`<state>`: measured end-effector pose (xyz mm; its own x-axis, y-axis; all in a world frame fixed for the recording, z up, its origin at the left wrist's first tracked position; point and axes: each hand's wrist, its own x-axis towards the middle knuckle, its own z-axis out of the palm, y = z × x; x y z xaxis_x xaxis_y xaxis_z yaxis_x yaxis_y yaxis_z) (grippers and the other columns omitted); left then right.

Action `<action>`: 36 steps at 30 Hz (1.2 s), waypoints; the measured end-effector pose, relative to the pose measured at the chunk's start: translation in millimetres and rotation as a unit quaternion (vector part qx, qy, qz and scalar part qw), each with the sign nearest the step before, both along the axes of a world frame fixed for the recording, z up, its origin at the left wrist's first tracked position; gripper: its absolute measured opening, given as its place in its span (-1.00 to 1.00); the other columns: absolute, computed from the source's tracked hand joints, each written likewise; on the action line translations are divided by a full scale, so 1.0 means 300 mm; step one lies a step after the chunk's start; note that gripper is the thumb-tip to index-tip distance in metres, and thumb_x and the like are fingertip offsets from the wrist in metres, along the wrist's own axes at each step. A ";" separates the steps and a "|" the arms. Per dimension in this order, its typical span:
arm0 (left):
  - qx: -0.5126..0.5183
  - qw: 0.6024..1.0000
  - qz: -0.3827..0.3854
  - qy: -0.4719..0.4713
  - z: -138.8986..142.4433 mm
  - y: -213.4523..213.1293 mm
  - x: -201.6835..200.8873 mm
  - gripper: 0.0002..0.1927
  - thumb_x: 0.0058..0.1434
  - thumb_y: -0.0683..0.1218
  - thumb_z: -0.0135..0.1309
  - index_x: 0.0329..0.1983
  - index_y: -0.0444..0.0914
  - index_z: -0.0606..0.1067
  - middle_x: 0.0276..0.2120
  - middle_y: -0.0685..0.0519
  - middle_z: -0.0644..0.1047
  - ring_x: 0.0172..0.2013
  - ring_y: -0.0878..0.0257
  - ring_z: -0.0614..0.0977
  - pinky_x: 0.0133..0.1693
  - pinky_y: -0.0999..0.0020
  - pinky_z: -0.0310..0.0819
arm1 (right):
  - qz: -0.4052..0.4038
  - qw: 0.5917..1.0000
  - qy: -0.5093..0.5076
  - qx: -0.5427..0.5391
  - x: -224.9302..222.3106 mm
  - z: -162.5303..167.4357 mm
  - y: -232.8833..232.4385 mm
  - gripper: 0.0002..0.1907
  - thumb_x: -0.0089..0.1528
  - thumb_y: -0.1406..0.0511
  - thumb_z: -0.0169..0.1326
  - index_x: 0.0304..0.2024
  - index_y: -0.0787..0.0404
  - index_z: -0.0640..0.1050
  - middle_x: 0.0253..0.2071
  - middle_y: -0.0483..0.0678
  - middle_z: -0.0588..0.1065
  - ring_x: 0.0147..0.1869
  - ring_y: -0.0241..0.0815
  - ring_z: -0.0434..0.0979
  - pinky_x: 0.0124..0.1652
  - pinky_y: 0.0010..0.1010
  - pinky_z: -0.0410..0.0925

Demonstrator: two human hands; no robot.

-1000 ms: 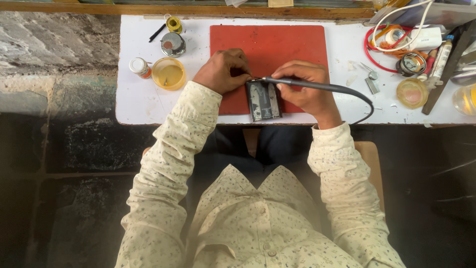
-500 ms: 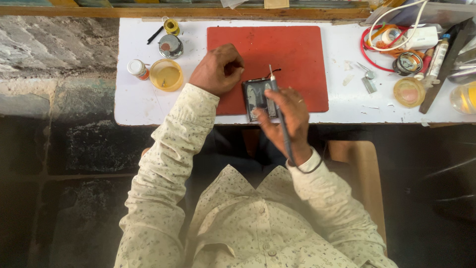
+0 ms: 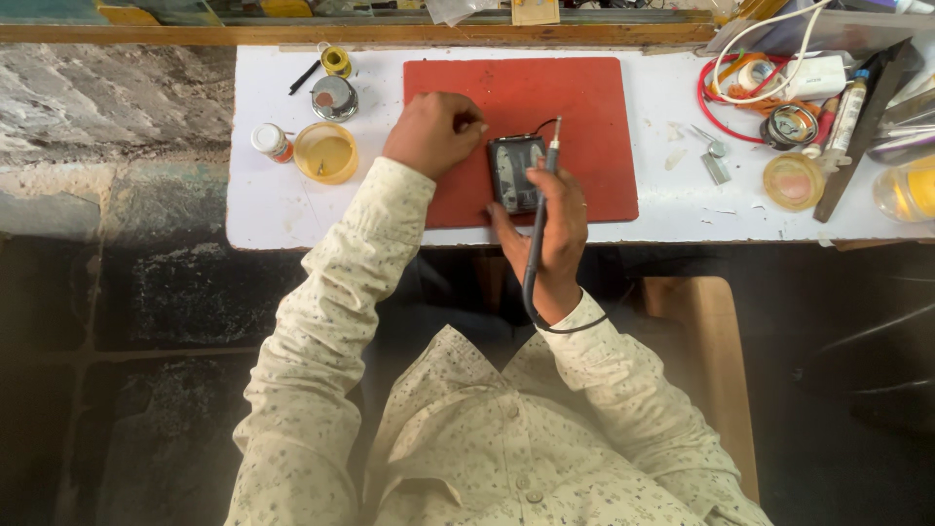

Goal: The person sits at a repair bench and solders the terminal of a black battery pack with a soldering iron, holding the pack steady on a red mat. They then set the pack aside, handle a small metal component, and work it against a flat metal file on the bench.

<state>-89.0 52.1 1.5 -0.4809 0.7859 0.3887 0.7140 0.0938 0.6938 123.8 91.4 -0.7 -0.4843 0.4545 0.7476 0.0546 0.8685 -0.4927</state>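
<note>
A white worktable (image 3: 292,209) runs across the upper part of the frame, its near edge crossing just above the middle. On it, in the upper centre, lies a red rectangular work mat (image 3: 584,107). Below the table, the person's pale patterned shirt (image 3: 487,438) fills the lower centre of the frame, both sleeves reaching up to the mat.

At the mat's lower middle sits a small dark, opened electronic device (image 3: 514,173), flat on the mat, with a thin dark wire curling from its upper right corner. The right hand (image 3: 550,229) is closed around a slim soldering iron (image 3: 541,219), held upright in the frame with its tip pointing toward the top, just beside the device's right edge; the thumb lies at the device's lower edge. The iron's black cord (image 3: 560,326) loops around the wrist. The left hand (image 3: 433,131) rests on the mat just left of the device, fingers curled in with the fingertips pinched together; whether they pinch anything is too small to tell.

In the upper left of the table stand a round yellow dish (image 3: 325,153), a small bottle with a white cap (image 3: 270,140) and a round metal tin (image 3: 334,97). In the upper right corner lies a clutter of red and white cables (image 3: 740,83), a round amber container (image 3: 794,181) and a pair of tweezers (image 3: 711,146).
</note>
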 end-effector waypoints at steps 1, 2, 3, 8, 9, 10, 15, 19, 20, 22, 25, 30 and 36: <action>-0.024 1.000 0.006 -0.005 -0.001 0.011 -0.001 -0.84 0.11 -0.11 0.24 -0.34 -0.31 0.65 -0.45 -0.11 0.65 -0.41 0.03 0.69 -0.25 0.22 0.59 | 0.000 1.000 0.011 -0.013 0.001 -0.007 -0.004 -0.38 0.12 0.42 0.45 0.12 0.23 0.41 0.12 0.17 0.46 0.19 0.16 0.53 0.16 -0.13 0.42; -0.047 0.999 0.011 -0.010 -0.001 0.024 -0.002 -0.84 0.12 -0.10 0.24 -0.36 -0.31 0.65 -0.45 -0.12 0.65 -0.40 0.01 0.69 -0.26 0.20 0.59 | 0.000 0.999 0.023 -0.026 0.001 -0.013 -0.003 -0.39 0.14 0.42 0.44 0.13 0.23 0.40 0.14 0.17 0.45 0.20 0.16 0.53 0.17 -0.15 0.42; -0.069 0.997 0.016 -0.014 -0.001 0.036 0.000 -0.83 0.12 -0.09 0.24 -0.37 -0.31 0.65 -0.45 -0.12 0.65 -0.40 0.00 0.69 -0.26 0.18 0.58 | -0.001 0.999 0.035 -0.038 0.000 -0.019 -0.002 -0.40 0.16 0.42 0.44 0.14 0.23 0.40 0.16 0.17 0.44 0.22 0.15 0.54 0.19 -0.17 0.43; -0.075 0.980 -0.015 -0.184 -0.024 0.065 0.019 -0.83 0.17 -0.13 0.18 -0.32 -0.37 0.63 -0.47 -0.09 0.64 -0.45 0.18 0.69 -0.33 0.31 0.61 | -0.021 0.998 0.060 -0.008 -0.007 -0.048 -0.002 -0.38 0.13 0.42 0.45 0.14 0.21 0.40 0.15 0.15 0.44 0.23 0.15 0.50 0.20 -0.15 0.41; -0.062 0.967 -0.037 -0.246 -0.033 0.066 0.023 -0.83 0.18 -0.14 0.16 -0.29 -0.37 0.62 -0.46 -0.05 0.65 -0.46 0.25 0.69 -0.37 0.36 0.62 | -0.023 0.998 0.061 -0.002 -0.006 -0.053 -0.004 -0.38 0.13 0.43 0.45 0.14 0.21 0.40 0.15 0.16 0.44 0.24 0.15 0.50 0.20 -0.14 0.40; -0.030 0.949 -0.045 -0.311 -0.040 0.071 0.027 -0.84 0.17 -0.17 0.15 -0.25 -0.37 0.60 -0.45 -0.03 0.64 -0.48 0.28 0.67 -0.39 0.39 0.60 | -0.021 0.998 0.060 0.002 -0.003 -0.056 -0.003 -0.38 0.13 0.43 0.45 0.15 0.20 0.40 0.16 0.16 0.43 0.25 0.14 0.49 0.22 -0.14 0.41; 0.054 0.883 -0.076 -0.459 -0.067 0.068 0.023 -0.83 0.19 -0.21 0.16 -0.17 -0.37 0.61 -0.40 0.03 0.63 -0.48 0.36 0.62 -0.38 0.48 0.59 | -0.007 0.998 0.046 0.031 -0.001 -0.066 0.001 -0.36 0.16 0.43 0.45 0.18 0.20 0.38 0.22 0.13 0.38 0.30 0.11 0.41 0.25 -0.12 0.37; 0.074 0.873 -0.056 -0.478 -0.080 0.082 0.045 -0.87 0.14 -0.21 0.18 -0.26 -0.35 0.61 -0.38 0.04 0.65 -0.41 0.36 0.65 -0.37 0.48 0.57 | -0.031 0.996 0.033 0.074 -0.008 -0.071 -0.009 -0.34 0.14 0.42 0.48 0.18 0.22 0.38 0.23 0.14 0.37 0.27 0.12 0.37 0.22 -0.09 0.29; 0.078 0.869 -0.053 -0.486 -0.082 0.086 0.048 -0.88 0.13 -0.20 0.18 -0.28 -0.35 0.61 -0.39 0.04 0.66 -0.41 0.35 0.64 -0.37 0.48 0.57 | -0.034 0.996 0.034 0.072 -0.009 -0.072 -0.013 -0.34 0.14 0.42 0.48 0.18 0.21 0.38 0.22 0.14 0.36 0.26 0.12 0.36 0.22 -0.09 0.29; 0.086 0.858 -0.047 -0.505 -0.085 0.094 0.055 -0.88 0.13 -0.19 0.17 -0.31 -0.36 0.61 -0.41 0.03 0.65 -0.43 0.34 0.63 -0.38 0.47 0.55 | -0.037 0.996 0.036 0.073 -0.012 -0.072 -0.016 -0.34 0.14 0.41 0.49 0.18 0.21 0.39 0.22 0.13 0.36 0.26 0.11 0.36 0.22 -0.10 0.28; 0.099 0.844 -0.039 -0.525 -0.090 0.100 0.065 -0.87 0.13 -0.17 0.18 -0.34 -0.37 0.61 -0.46 0.02 0.63 -0.48 0.33 0.60 -0.41 0.46 0.50 | -0.035 0.996 0.038 0.075 -0.015 -0.070 -0.018 -0.34 0.14 0.42 0.48 0.18 0.21 0.39 0.21 0.13 0.37 0.25 0.11 0.36 0.21 -0.10 0.28; 0.122 0.837 -0.035 -0.533 -0.097 0.108 0.075 -0.87 0.13 -0.18 0.19 -0.38 -0.39 0.60 -0.51 0.02 0.61 -0.52 0.33 0.56 -0.43 0.44 0.47 | -0.033 0.996 0.031 0.074 -0.013 -0.066 -0.019 -0.36 0.16 0.42 0.47 0.18 0.21 0.40 0.21 0.13 0.37 0.25 0.10 0.37 0.21 -0.10 0.29; 0.135 0.849 -0.039 -0.509 -0.109 0.109 0.080 -0.90 0.13 -0.21 0.17 -0.37 -0.39 0.61 -0.50 0.02 0.62 -0.53 0.35 0.58 -0.43 0.46 0.49 | -0.037 0.995 0.028 0.083 -0.021 -0.068 -0.019 -0.37 0.15 0.43 0.47 0.16 0.21 0.41 0.20 0.11 0.38 0.24 0.07 0.37 0.20 -0.12 0.28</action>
